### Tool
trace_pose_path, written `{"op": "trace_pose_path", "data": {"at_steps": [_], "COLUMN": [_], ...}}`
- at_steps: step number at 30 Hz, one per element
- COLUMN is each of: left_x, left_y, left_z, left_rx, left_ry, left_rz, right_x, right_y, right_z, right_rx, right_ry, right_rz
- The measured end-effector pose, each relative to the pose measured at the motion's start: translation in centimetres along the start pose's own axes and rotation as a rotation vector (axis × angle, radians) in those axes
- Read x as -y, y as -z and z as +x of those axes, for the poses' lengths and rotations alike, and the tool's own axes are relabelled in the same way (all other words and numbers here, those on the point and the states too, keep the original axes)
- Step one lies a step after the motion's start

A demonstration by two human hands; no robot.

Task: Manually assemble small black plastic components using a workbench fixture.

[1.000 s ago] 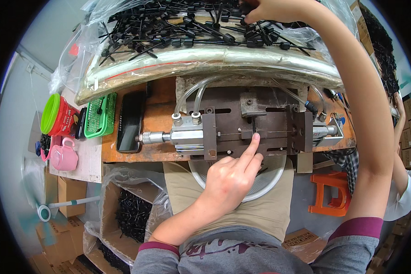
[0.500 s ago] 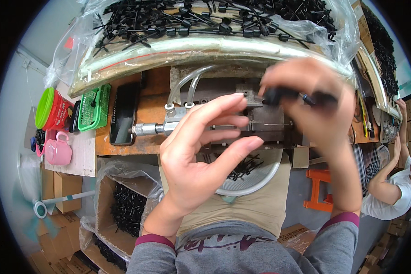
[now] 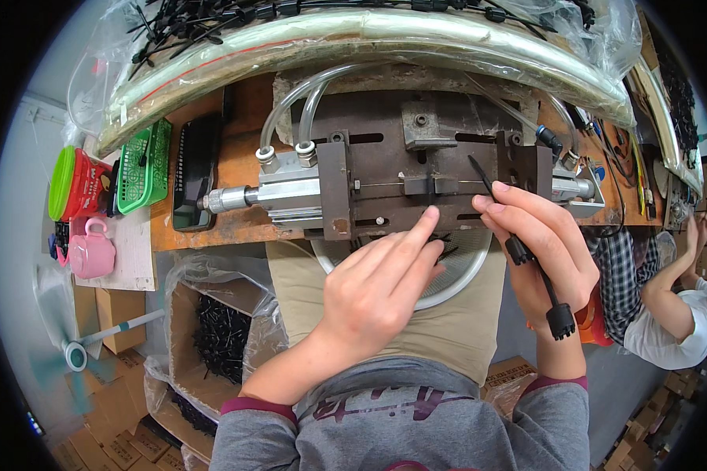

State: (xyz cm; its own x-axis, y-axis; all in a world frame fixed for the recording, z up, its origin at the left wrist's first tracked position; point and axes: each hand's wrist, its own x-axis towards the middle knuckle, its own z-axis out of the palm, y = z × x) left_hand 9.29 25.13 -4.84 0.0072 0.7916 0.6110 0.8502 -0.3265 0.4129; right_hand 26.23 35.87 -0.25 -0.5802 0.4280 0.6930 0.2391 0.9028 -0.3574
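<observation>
My right hand (image 3: 550, 251) is closed around black plastic stems (image 3: 543, 279) with ribbed knobs, to the right of a metal fixture's middle. One thin tip points up-left past my fingertips; a knob hangs below the palm. How many pieces are in it I cannot tell. My left hand (image 3: 381, 279) has its fingers stretched out in front of the fixture, index fingertip near its front edge, with nothing visible in it. The dark metal fixture (image 3: 385, 208) has a silver pneumatic cylinder (image 3: 291, 192) at its left end and a small block (image 3: 430, 185) in the centre.
A padded, plastic-wrapped ledge (image 3: 353, 43) with black parts runs along the back. Under the fixture sits a white mesh basket (image 3: 456, 294) on my lap. Left are a phone (image 3: 196, 173), green basket (image 3: 159, 184) and pink cup (image 3: 93, 255). Another person (image 3: 675, 314) works at right.
My right hand has come down and nearer, still with black pieces. My left hand has lowered, uncovering the fixture. The view has shifted, showing less of the heap behind.
</observation>
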Motion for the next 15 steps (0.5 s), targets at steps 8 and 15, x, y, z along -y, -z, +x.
{"op": "trace_pose_path", "data": {"at_steps": [8,15], "left_x": [0.0,-1.5], "left_y": [-0.6,0.8], "left_z": [1.2,1.6], "left_rx": [0.073,-0.02], "left_ry": [0.045,0.16], "left_rz": [0.131,-0.472], "right_x": [0.3,0.8], "right_y": [0.4,-0.4], "right_z": [-1.9,-2.3], "right_rx": [0.001,0.096], "right_ry": [-0.025,0.082], "right_rz": [-0.117,-0.148]}}
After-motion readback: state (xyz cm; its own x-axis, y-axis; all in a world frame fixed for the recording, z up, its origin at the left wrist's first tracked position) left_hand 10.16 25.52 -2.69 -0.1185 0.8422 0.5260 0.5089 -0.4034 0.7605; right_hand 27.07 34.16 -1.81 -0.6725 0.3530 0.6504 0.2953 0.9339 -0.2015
